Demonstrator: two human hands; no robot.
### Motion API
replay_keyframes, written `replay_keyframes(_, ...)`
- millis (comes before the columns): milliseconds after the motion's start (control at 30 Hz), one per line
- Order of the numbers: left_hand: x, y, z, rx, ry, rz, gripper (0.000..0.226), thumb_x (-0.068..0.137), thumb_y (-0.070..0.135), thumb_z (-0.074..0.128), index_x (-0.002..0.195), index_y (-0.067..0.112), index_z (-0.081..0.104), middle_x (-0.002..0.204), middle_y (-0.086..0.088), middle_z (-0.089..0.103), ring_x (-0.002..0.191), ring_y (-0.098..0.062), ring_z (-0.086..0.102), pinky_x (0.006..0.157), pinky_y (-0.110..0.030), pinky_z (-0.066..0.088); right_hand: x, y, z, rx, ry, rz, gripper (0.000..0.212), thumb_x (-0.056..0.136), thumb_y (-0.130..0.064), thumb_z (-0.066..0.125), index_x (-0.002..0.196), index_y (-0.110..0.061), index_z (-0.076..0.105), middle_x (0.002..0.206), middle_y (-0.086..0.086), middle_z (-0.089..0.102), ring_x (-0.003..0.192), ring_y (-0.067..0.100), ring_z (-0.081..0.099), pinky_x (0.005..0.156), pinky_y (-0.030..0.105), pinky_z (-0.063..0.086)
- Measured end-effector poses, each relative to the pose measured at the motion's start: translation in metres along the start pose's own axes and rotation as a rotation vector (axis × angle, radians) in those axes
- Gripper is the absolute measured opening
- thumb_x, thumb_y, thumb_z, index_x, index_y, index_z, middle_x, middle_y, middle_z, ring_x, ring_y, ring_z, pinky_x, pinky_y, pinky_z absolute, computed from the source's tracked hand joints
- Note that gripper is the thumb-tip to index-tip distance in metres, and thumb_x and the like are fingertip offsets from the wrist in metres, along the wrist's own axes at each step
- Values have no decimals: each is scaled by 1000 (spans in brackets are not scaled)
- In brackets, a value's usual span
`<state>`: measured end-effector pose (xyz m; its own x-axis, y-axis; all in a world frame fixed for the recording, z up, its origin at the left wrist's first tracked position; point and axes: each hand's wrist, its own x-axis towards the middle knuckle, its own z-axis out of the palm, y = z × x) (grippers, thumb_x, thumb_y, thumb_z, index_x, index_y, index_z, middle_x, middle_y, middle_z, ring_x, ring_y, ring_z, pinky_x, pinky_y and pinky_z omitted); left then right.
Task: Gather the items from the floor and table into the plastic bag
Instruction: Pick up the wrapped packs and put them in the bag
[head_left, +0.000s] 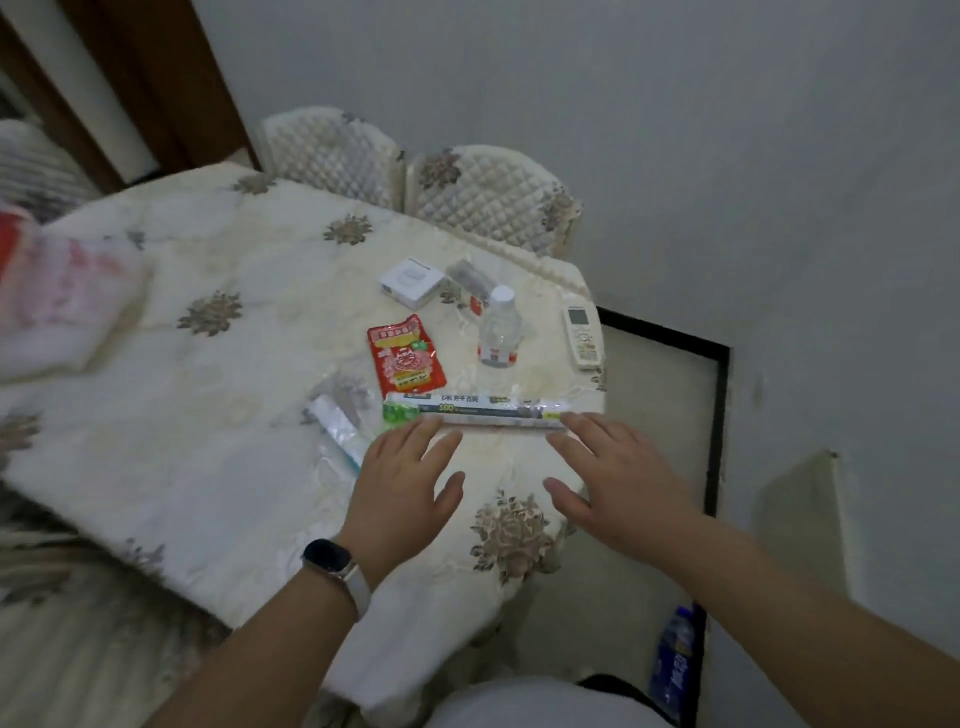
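A long cling-film box (475, 410) lies across the table (208, 364) near its right end. My left hand (402, 478) is open, fingertips at the box's left end. My right hand (613, 478) is open too, fingertips touching its right end. Behind the box lie a red snack packet (405, 358), a clear water bottle (498, 332), a white square box (413, 283), a small wrapped pack (470, 280) and a white remote (583, 338). A toothpaste-like tube (337, 428) lies left of my left hand. A white and red plastic bag (62, 306) rests at the table's left. A blue bottle (672, 660) lies on the floor.
Two quilted chairs (488, 197) stand against the far side of the table. A grey wall (727, 156) runs along the right, with a dark-framed floor strip (719, 415) beside the table. A floral cloth covers the tabletop.
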<state>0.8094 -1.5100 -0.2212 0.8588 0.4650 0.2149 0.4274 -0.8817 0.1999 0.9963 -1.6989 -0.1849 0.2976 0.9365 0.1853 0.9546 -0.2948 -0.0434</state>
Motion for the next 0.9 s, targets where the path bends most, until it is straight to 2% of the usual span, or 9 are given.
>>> replay_keyframes(300,9,-11,5,79,-1,-374,51,89,46,46,128,17,63,132,-8,61,121,-31,56,98,-47,47,82,39,54,169,-133,-173,51,87,-49,46,121,-16,64,130,7,61,117,28,57,95,42,48)
replay_keyframes(633,41,4,49,109,-98,-745,55,87,47,41,126,16,64,130,-12,62,121,-33,56,96,-49,49,147,93,106,238,-228,-340,47,82,-44,48,115,-16,65,117,8,64,105,29,61,83,40,50)
replay_keyframes(767,44,4,65,56,-118,-900,51,90,41,51,133,15,59,139,-13,56,129,-33,49,100,-48,44,150,92,124,250,-314,-338,49,81,-43,45,116,-15,65,111,7,65,99,29,62,77,40,51)
replay_keyframes(900,35,-8,82,1,-131,-1083,55,93,38,55,142,15,49,148,-13,45,135,-33,41,104,-46,40,150,92,140,222,-391,-320,57,82,-47,41,125,-15,59,114,5,63,99,27,60,78,39,50)
